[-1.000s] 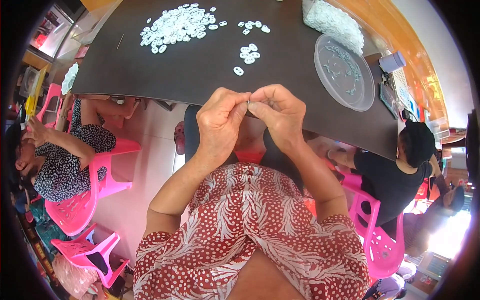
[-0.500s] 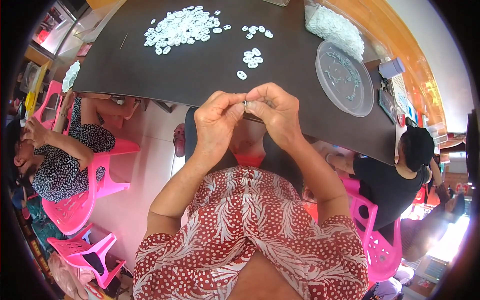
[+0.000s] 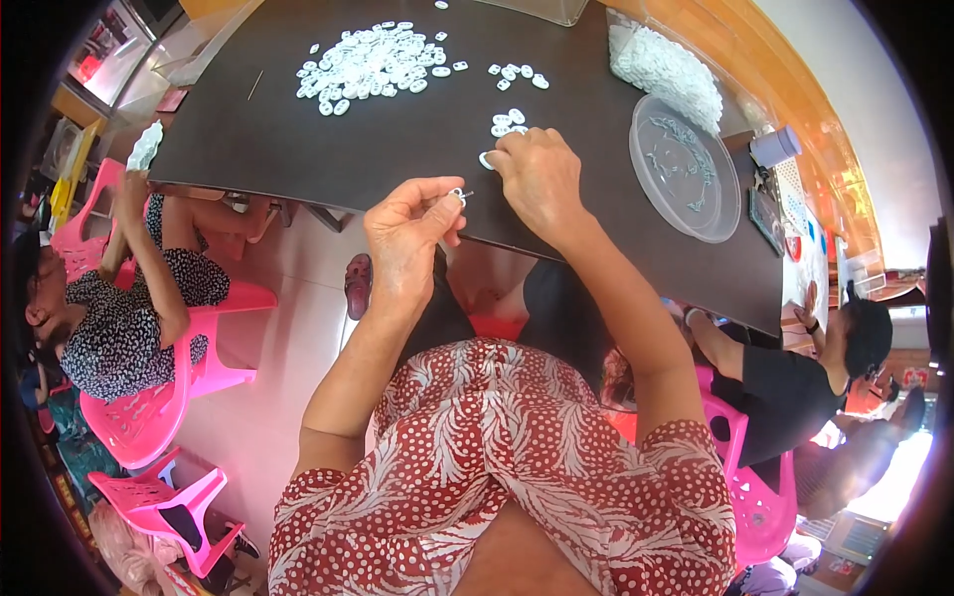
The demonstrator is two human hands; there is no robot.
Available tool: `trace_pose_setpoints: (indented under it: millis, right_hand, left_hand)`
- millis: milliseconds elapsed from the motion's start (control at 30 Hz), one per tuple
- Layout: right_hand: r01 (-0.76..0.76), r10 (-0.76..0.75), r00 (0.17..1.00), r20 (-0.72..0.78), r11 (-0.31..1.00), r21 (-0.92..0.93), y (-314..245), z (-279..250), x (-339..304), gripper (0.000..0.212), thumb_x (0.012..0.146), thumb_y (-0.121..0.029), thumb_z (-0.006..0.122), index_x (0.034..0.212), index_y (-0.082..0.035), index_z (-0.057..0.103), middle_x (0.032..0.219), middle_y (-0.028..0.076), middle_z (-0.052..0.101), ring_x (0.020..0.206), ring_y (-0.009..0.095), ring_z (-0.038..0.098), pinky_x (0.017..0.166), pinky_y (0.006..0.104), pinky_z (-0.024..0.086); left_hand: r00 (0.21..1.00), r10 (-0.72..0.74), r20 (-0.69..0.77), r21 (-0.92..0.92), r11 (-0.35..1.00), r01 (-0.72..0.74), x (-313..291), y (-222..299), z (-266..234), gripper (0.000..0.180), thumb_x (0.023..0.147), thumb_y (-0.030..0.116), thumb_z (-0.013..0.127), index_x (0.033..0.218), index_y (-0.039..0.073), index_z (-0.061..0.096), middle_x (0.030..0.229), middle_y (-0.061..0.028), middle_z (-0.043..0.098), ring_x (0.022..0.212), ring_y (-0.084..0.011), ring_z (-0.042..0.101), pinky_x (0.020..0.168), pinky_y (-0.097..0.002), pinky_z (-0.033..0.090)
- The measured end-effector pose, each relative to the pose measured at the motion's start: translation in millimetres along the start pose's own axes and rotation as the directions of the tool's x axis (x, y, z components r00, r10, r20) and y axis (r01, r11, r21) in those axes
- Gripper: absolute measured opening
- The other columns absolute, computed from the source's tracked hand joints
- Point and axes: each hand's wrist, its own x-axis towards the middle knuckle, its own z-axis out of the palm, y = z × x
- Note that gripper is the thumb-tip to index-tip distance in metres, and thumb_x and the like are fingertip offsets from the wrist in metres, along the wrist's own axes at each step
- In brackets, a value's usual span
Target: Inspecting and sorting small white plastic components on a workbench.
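Observation:
Between thumb and forefinger, my left hand [image 3: 409, 223] pinches a small white piece with a bit of grey metal [image 3: 458, 197] sticking out of it, just off the table's near edge. My right hand [image 3: 542, 179] is over the table, its bent fingers closed at a white oval piece [image 3: 485, 160] with holes. Part of that oval is hidden by the fingertips. Just beyond the right hand lie several matching white ovals [image 3: 502, 119], partly covered by it. Farther off, another small group of white ovals [image 3: 510, 73] is spread out.
A large heap of white ovals [image 3: 373, 65] covers the far left of the dark table [image 3: 328, 149]. To the right stand a round clear tray [image 3: 686, 204] with small grey parts and a clear bin of white pieces [image 3: 664, 70]. People sit on pink chairs [image 3: 149, 407] at both sides.
My hands were together at the small piece; now they are apart. My right hand has moved forward to the single oval on the table, while the left keeps the piece and has shifted slightly left.

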Motion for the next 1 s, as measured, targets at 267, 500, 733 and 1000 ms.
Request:
trace_pose_setpoints:
  millis: [267,500,733,1000]
  right_hand:
    - [0.059,-0.059,0.998,-0.007,0.998,-0.017,-2,-1,-3,0.011,0.072,-0.011,0.067,0.082,-0.005,0.065,0.076,0.011,0.060,0.072,0.025,0.056,0.061,0.0373,0.045]
    - [-0.486,0.241,0.872,0.425,0.341,0.805,-2,-29,-19,0.013,0.082,-0.011,0.063,0.087,0.001,0.065,0.072,0.006,0.064,0.060,0.008,0.055,0.055,0.0189,0.041]
    - [-0.588,0.186,0.804,0.565,0.103,0.803,0,-35,-26,0.014,0.084,-0.011,0.061,0.085,0.003,0.063,0.070,0.008,0.063,0.058,0.009,0.054,0.054,0.0189,0.042]
    - [-0.576,0.172,0.813,0.556,0.096,0.812,-4,-34,-31,0.014,0.084,-0.012,0.061,0.084,0.002,0.063,0.069,0.007,0.062,0.057,0.009,0.054,0.054,0.0191,0.041]
  left_hand:
    - [1.000,0.011,-0.025,-0.008,1.000,-0.011,1,2,-3,0.016,0.082,0.002,0.062,0.097,-0.004,0.064,0.078,-0.0069,0.063,0.063,-0.0101,0.056,0.053,-0.0213,0.045]
    - [1.000,0.022,0.006,-0.021,1.000,-0.021,-3,-1,8,0.015,0.082,0.002,0.060,0.097,-0.001,0.064,0.077,-0.0029,0.061,0.061,-0.0071,0.054,0.051,-0.0182,0.043]
    - [0.999,0.032,0.029,0.038,0.999,-0.033,-9,-5,14,0.015,0.083,0.004,0.062,0.096,-0.003,0.063,0.079,-0.0051,0.062,0.062,-0.0082,0.056,0.051,-0.0194,0.044]
    - [0.999,0.033,0.006,0.084,0.996,-0.033,-13,-7,15,0.014,0.082,0.003,0.062,0.095,-0.004,0.063,0.079,-0.0052,0.062,0.061,-0.0075,0.056,0.051,-0.0185,0.043]
